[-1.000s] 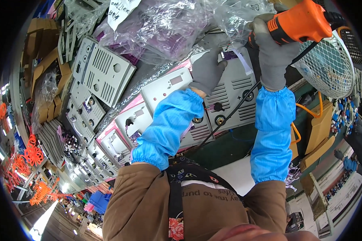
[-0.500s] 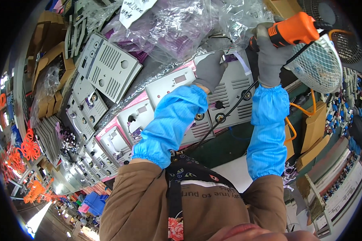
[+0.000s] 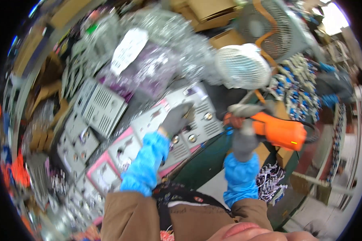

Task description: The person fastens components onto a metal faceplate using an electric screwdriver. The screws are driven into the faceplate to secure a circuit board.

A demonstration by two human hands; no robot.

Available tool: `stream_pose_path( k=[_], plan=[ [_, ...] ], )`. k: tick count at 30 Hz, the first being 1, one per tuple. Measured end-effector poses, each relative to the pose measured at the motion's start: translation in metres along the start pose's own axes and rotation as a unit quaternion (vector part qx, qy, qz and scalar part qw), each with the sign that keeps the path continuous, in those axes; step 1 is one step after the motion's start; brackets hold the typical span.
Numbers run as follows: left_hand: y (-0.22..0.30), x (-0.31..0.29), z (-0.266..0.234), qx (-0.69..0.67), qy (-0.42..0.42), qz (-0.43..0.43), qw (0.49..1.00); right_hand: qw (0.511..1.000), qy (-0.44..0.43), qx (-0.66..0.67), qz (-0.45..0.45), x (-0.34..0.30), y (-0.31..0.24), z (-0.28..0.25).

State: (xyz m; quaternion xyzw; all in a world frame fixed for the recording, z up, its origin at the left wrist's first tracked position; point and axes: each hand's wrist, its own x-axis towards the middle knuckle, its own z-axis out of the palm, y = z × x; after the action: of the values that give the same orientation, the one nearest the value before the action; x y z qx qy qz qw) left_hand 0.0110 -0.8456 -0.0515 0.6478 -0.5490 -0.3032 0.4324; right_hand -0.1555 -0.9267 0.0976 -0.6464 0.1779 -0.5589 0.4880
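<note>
An orange power screwdriver (image 3: pixel 283 131) is in my right hand (image 3: pixel 243 138), gloved in grey. It is held off the table's near right side, its body to the right of the fist and its cord trailing from the end. Over a grey metal panel (image 3: pixel 208 108) with slots and round brass-coloured fittings is my left hand (image 3: pixel 177 119), also gloved. Its fingers are curled together above the panel's middle; blur hides what is between them. That panel lies at the right end of a row of similar panels (image 3: pixel 122 149) on pink sheeting.
Stacked slotted panels (image 3: pixel 104 105) lie to the left, with clear plastic bags (image 3: pixel 161 60) and a white paper sheet (image 3: pixel 128 50) behind. A white fan (image 3: pixel 243 67) stands at the far right. Beyond it are a larger dark fan (image 3: pixel 265 32) and many small connectors (image 3: pixel 297 82).
My right hand has drawn the screwdriver nearer, off the panel's far end, and swung its body down to the right. My left hand has moved nearer along the panel. The whole view has shifted and blurred.
</note>
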Motion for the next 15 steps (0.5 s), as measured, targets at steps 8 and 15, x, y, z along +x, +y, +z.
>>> stream_pose_path(
  k=[8, 15],
  plan=[
    [-0.008, -0.038, 0.028, -0.651, -0.085, -0.206, 0.726, 0.983, 0.102, 0.146, 0.051, -0.041, -0.025, 0.010],
    [0.006, -0.037, 0.024, -0.632, -0.051, -0.233, 0.738, 0.980, 0.118, 0.156, 0.036, -0.043, -0.027, 0.008]
  ],
)
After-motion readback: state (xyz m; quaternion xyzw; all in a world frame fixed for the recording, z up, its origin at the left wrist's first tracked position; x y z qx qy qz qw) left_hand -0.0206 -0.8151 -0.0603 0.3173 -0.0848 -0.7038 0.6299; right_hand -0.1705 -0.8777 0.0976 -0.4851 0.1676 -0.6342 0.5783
